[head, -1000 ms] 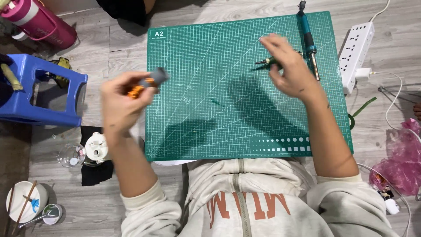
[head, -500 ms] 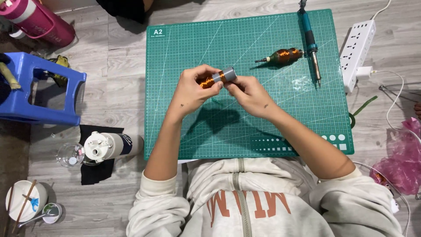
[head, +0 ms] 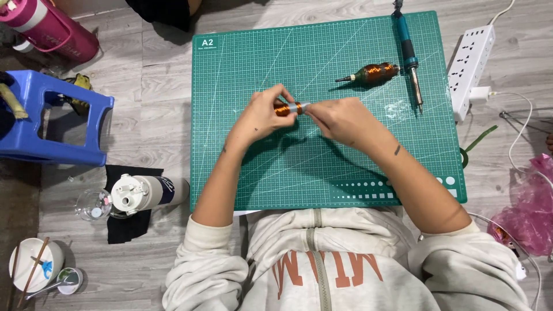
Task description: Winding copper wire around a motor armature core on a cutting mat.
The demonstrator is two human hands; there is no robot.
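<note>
Coil [head: 286,108] pinched between both hands: left hand [head: 262,118] gripping copper end, right hand [head: 340,118] gripping grey end; axis running hand to hand.

Fingers [head: 275,101] of both hands cover most of the small copper-wound coil [head: 283,108]. The picture's edge cuts off the pink plastic bag [head: 533,213] and the pink drinking bottle [head: 49,29].

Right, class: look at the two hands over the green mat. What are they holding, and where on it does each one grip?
A small copper coil: the left hand pinches its wound end, the right hand its grey end.
</note>
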